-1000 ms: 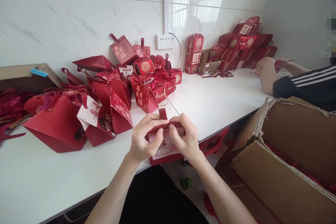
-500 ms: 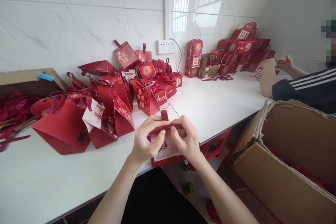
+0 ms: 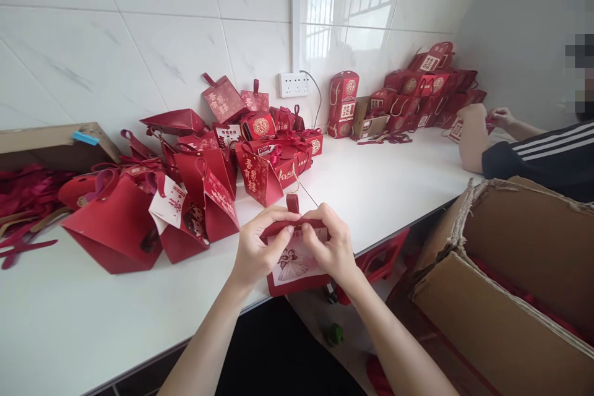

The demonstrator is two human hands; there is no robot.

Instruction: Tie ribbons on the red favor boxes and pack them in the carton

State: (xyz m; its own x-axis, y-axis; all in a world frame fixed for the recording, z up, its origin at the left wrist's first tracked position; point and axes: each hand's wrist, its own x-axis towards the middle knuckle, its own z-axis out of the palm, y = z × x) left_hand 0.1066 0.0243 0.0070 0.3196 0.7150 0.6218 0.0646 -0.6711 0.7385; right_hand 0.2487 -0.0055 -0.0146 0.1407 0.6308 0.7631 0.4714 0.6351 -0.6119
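Note:
A red gift box point(image 3: 288, 286) with a pale printed panel showing a couple stands at the front edge of the white table. My left hand point(image 3: 264, 246) pinches the left part of its top edge between thumb and fingers. On the right part of that edge, my right hand point(image 3: 327, 244) has the same kind of grip, its thumb near the left one. A dark red strap loop point(image 3: 292, 203) sticks up from the top of the box, just beyond my fingertips. My fingers cover much of the top edge.
Several red gift boxes point(image 3: 199, 173) crowd the table point(image 3: 371, 173) on the left and centre. More boxes point(image 3: 417, 90) are stacked by the wall. A large cardboard carton point(image 3: 501, 297) stands at right. A co-worker's hands point(image 3: 496, 117) are at the far right, and a carton of ribbons point(image 3: 32, 192) at far left.
My hands keep their hold on the gift box, with only a slight shift. The co-worker's hands have moved lower and closer together.

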